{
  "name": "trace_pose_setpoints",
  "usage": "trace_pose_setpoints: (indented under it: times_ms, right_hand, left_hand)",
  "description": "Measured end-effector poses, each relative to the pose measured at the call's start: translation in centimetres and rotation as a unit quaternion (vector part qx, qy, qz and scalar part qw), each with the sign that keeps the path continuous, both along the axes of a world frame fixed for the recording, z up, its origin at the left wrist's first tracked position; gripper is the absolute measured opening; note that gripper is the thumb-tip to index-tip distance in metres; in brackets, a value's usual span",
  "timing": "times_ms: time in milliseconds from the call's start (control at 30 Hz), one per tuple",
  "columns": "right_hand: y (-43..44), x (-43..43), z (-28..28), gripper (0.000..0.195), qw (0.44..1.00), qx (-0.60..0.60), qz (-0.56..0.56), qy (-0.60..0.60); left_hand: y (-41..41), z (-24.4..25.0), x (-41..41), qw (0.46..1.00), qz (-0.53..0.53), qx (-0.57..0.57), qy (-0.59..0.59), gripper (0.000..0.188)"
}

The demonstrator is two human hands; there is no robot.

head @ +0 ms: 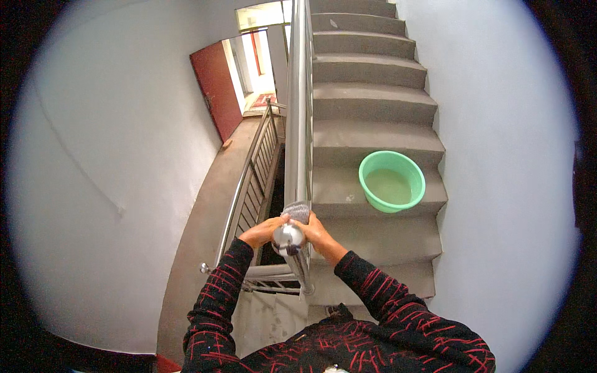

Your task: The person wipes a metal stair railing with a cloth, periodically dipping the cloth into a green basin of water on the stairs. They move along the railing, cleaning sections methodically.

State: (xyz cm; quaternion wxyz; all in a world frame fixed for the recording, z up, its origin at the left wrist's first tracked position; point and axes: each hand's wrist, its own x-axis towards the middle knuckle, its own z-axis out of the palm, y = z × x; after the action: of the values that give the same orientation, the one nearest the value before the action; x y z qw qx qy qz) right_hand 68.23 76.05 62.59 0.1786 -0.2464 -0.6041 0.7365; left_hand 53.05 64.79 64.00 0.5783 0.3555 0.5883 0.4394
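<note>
A grey cloth (297,211) lies wrapped over a stainless steel handrail (297,154), just behind the round metal ball (289,238) on the end post. My left hand (267,231) presses the cloth from the left side of the rail, and my right hand (317,233) holds it from the right. The undersides of both hands' grip are hidden by the rail and the ball. To the right, a light green plastic basin (392,182) with murky water in it stands on a stair step.
Concrete stairs (373,100) rise ahead, between the handrail and a white wall (503,163). On the left, a lower railing (254,172) borders a stairwell gap. Beyond it a red door (217,88) stands open. Pale steps (268,317) lie below, near my body.
</note>
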Motion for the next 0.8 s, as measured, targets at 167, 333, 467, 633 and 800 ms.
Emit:
trace_pose_setpoints:
  times_ms: [167, 333, 467, 633, 800]
  right_hand:
    - [3.9, -5.4, -1.1, 0.094, 0.943, 0.293, -0.157, 0.005]
    - [11.3, -12.5, 3.4, 0.089, 0.917, 0.324, -0.212, 0.097]
    - [18.7, -16.8, 8.6, 0.091, 0.9, 0.358, -0.227, 0.098]
    - [23.1, -21.8, 15.3, 0.094, 0.882, 0.392, -0.245, 0.092]
    - [26.8, -23.9, 17.3, 0.095, 0.859, 0.437, -0.264, 0.046]
  left_hand:
    - [5.5, 2.6, -0.4, 0.981, 0.092, 0.169, 0.011, 0.036]
    - [14.3, 5.9, -6.1, 0.944, 0.171, 0.258, 0.111, 0.031]
    - [21.9, 10.2, -9.4, 0.912, 0.202, 0.33, 0.138, 0.032]
    - [29.1, 13.2, -17.5, 0.777, 0.32, 0.313, 0.442, 0.041]
    - [32.2, 14.9, -17.6, 0.838, 0.32, 0.303, 0.322, 0.036]
